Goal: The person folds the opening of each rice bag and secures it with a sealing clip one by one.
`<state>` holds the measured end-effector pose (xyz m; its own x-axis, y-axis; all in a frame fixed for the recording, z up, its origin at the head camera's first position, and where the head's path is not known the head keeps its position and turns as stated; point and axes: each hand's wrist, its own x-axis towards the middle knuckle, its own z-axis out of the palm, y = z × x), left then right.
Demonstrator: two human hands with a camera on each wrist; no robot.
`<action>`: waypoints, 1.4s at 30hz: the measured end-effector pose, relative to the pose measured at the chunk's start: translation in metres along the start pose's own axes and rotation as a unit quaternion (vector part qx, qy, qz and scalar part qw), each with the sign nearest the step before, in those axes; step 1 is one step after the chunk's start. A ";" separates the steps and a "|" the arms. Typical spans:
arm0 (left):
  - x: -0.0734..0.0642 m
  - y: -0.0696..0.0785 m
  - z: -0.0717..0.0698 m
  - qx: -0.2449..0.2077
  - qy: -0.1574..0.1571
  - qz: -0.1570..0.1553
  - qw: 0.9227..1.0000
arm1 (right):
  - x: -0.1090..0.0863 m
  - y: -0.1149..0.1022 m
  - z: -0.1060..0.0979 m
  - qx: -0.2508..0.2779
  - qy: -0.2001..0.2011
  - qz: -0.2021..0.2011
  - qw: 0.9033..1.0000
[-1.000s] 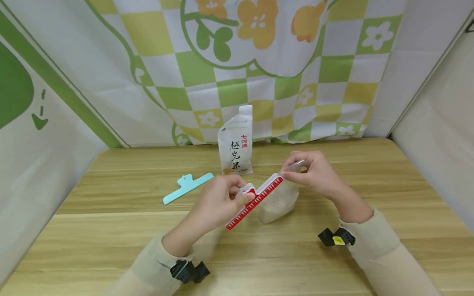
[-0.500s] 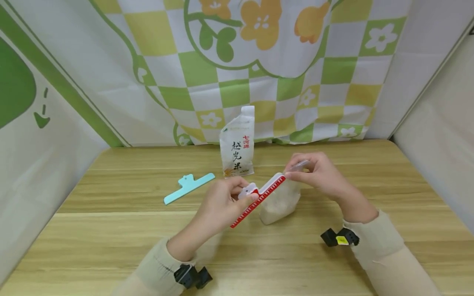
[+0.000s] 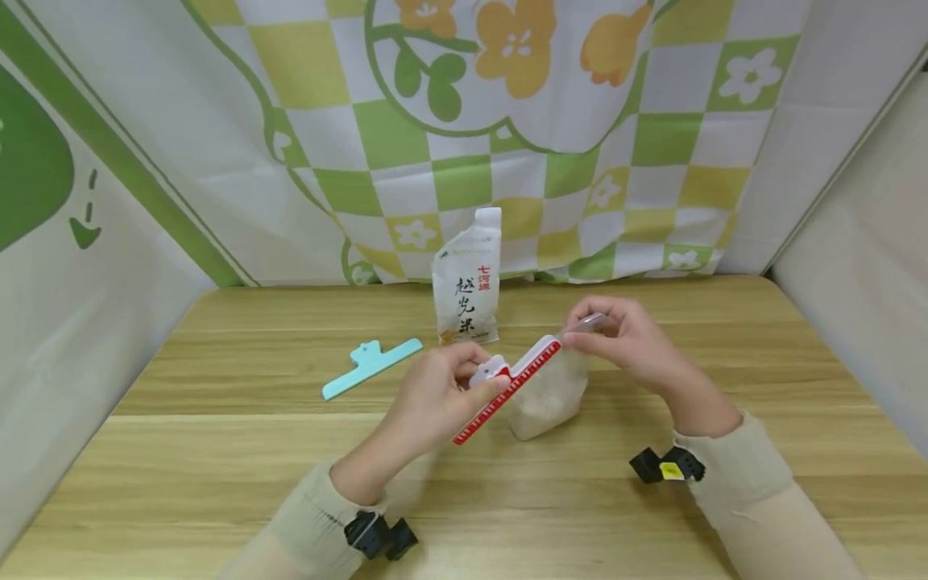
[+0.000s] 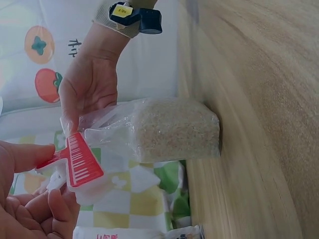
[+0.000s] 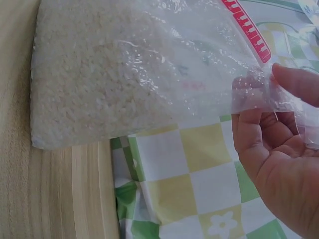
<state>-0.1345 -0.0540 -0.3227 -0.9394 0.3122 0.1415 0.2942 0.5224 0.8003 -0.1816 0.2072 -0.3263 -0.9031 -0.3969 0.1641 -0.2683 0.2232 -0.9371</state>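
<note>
My left hand (image 3: 424, 395) pinches a red and white bag clip (image 3: 534, 366) by its handle, thumb on the red side with its piano-key pattern. The clip slants across the top of a clear plastic bag of rice (image 3: 544, 407), which stands upright on the table. In the right wrist view, my right hand (image 5: 271, 154) pinches the bag's gathered upper end between thumb and fingers. The clip's far end lies right by those fingertips. In the left wrist view the rice (image 4: 174, 129) fills the bag's lower part, and the clip's jaws stand at the bag's neck.
A teal bag clip (image 3: 370, 369) lies on the wooden table (image 3: 239, 467) to the left. Behind the hands stands a white printed paper rice bag (image 3: 466, 282). A checkered cloth (image 3: 464, 181) hangs at the table's back edge.
The red and white clip has shifted very slightly up and to the right with my left hand. My right hand keeps its pinch on the bag; the head view drifts a little.
</note>
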 end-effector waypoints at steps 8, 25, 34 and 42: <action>0.003 -0.001 0.000 -0.001 -0.003 0.015 1.000 | -0.001 -0.001 -0.001 0.006 -0.003 -0.010 1.000; 0.007 0.006 0.007 -0.008 0.012 0.028 1.000 | -0.003 -0.003 -0.003 0.020 -0.035 -0.008 0.999; 0.004 0.014 0.009 -0.006 0.023 0.008 1.000 | -0.001 0.000 0.000 0.061 -0.070 -0.025 0.995; 0.005 0.015 0.010 -0.003 0.025 0.010 1.000 | 0.000 0.001 0.000 0.053 -0.051 -0.021 0.997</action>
<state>-0.1327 -0.0368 -0.3164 -0.9407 0.2835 0.1863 0.3126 0.5110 0.8008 -0.1818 0.2073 -0.3273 -0.8517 -0.4934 0.1763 -0.2630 0.1117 -0.9583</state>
